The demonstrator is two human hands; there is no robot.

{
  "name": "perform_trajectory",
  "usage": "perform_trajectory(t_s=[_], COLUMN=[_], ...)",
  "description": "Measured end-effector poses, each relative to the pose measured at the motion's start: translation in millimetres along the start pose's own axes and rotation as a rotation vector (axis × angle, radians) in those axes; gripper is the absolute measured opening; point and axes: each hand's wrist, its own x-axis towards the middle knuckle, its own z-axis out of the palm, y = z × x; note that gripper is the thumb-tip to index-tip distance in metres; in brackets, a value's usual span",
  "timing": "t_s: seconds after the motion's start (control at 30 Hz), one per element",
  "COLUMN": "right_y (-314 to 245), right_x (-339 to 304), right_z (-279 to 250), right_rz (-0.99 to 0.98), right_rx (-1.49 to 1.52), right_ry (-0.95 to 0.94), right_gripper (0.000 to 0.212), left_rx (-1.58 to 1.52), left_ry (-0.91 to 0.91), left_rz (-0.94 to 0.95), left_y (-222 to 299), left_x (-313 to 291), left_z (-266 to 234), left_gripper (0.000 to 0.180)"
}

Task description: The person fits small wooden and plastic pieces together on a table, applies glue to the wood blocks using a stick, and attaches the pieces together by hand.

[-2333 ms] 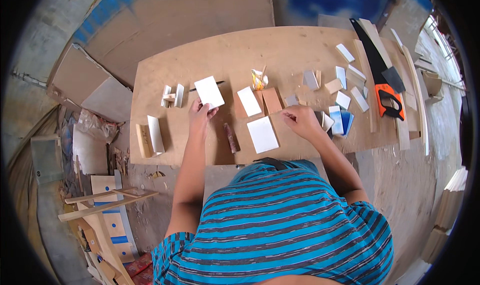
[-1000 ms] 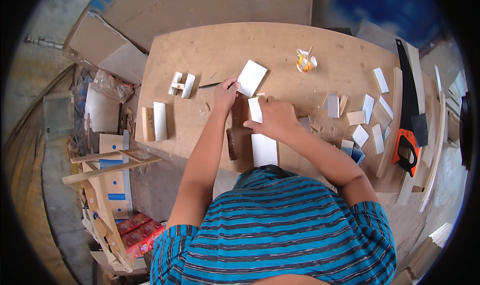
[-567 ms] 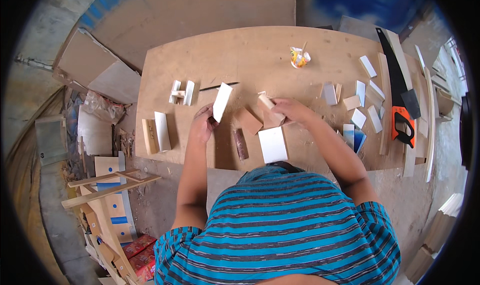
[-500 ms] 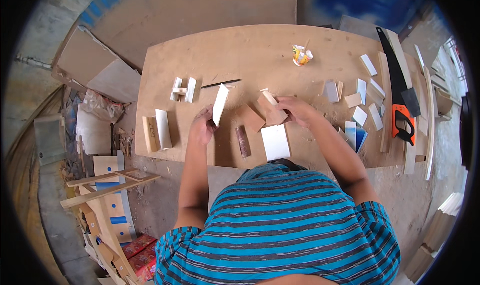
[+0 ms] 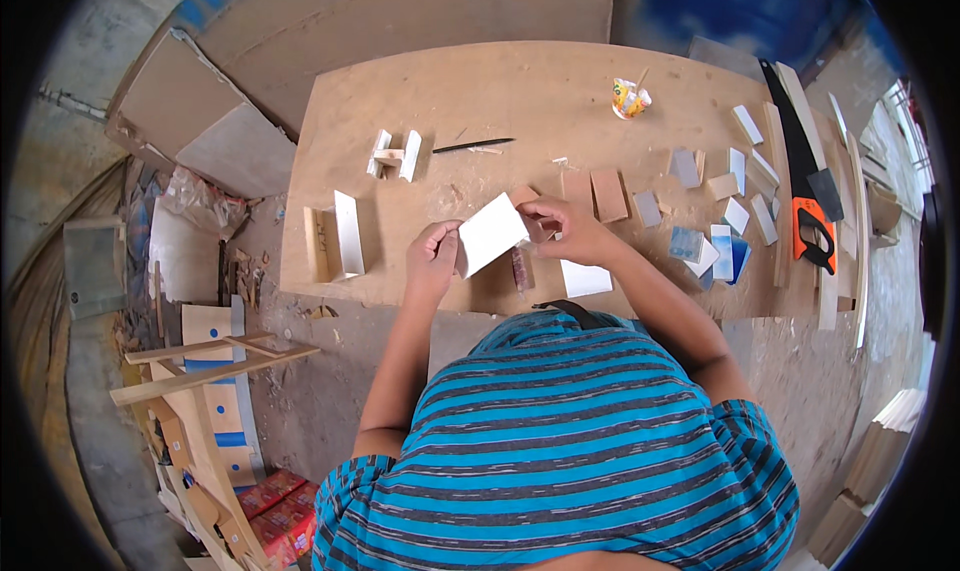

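L grip (image 5: 433, 258) clasps white panel (image 5: 492, 235), btwn it & R grip (image 5: 562, 233); R curls at panel's edge, can't tell on what. Prob. best: brace L firmly, avoid twisting.

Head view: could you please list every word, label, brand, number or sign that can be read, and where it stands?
None can be read clearly.
Cup: coloured print, too small.
Red boxes: print, too blurred.
Left wooden piece: dark marks, too small.
Saw handle: dark marks, too small.
Held white panel: none visible.
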Motion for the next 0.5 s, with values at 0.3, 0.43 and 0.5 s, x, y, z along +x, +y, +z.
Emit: perform_trajectory(t_s=[0.3,0.43,0.5], right_y=[14.6,3.7,-0.6], right_x=[5.6,3.5,1.1], right_z=[6.8,6.2,7.7], right_rz=[-0.093,-0.019,-0.026], right_rx=[-0.05,-0.115,-0.089], right_ry=[0.053,-0.018,-0.012], right_gripper=[0.058,0.059,0.059], left_rx=[0.162,0.226,0.238], left_ry=[-0.022,-0.011,-0.01], left_rz=[0.229,0.321,0.346], left_y=[4.1,2.4,-1.6], left_x=[0.6,3.3,5.9], left_z=[-8.9,-9.3,-8.5], left_gripper=[0.016,0.015,0.015])
